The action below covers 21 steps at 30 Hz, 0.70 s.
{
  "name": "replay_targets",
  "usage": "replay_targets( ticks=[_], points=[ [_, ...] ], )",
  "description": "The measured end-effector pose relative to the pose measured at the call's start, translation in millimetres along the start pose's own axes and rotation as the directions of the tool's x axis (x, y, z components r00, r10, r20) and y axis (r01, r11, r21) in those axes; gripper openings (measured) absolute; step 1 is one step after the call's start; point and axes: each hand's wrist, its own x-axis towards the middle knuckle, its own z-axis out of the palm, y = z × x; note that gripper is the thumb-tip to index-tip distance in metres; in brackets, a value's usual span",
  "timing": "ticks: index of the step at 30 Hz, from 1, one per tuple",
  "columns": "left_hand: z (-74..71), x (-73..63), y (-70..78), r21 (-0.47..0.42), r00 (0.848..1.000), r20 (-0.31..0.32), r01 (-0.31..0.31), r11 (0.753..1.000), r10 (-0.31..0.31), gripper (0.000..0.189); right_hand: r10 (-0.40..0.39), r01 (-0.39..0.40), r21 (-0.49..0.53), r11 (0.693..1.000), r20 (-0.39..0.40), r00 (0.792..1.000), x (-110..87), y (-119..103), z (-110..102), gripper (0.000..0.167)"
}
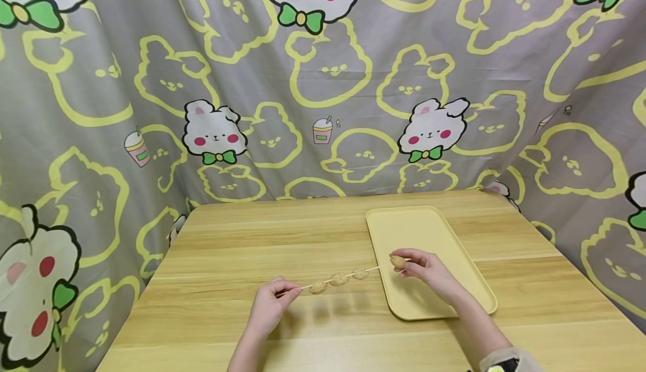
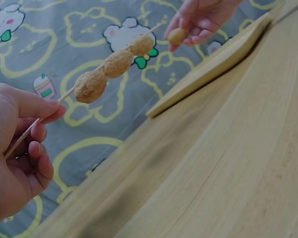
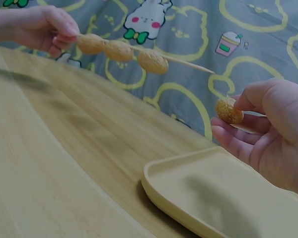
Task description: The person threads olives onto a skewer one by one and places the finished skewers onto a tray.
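My left hand (image 1: 269,306) pinches the lower end of a thin wooden skewer (image 1: 375,268) between thumb and fingers, above the table. Three brown, rough-skinned food balls, perhaps meatballs, are threaded on it; the middle ball (image 1: 340,279) touches its neighbours or nearly so. The skewer slants up to the right, its pointed tip (image 3: 206,70) bare. In my right hand (image 1: 431,272), thumb and fingers pinch a single similar ball (image 3: 229,110), held a short way apart from that tip. This hand is over the yellow tray (image 1: 419,223).
The shallow rectangular tray lies on the right part of the wooden table (image 1: 252,237). A grey curtain (image 1: 323,164) with cartoon rabbits and yellow outlines hangs behind the table and along both sides. Shadows of the skewer and hands fall on the tabletop.
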Motion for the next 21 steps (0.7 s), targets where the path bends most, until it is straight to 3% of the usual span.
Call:
replay_targets(
  ticks=[10, 15, 21],
  points=[
    [-0.2, 6.8, -33.9, -0.013, 1.0, -0.022, 0.011, 1.0, -0.011, 0.003, -0.03, 0.031, 0.082, 0.996, -0.007, 1.0, -4.3, -11, 10, 0.036],
    [-3.5, 6.5, -36.8, -0.024, 0.999, -0.021, -0.026, 0.999, 0.025, 0.003, -0.048, 0.049, 0.098, 0.994, -0.013, 0.999, -6.8, -17, 13, 0.032],
    [-4.5, 5.8, -36.4, -0.029, 0.999, -0.026, -0.046, 0.998, 0.046, 0.004, -0.06, 0.061, 0.047, 0.997, -0.016, 0.998, -9.9, -23, 17, 0.034]
  ],
)
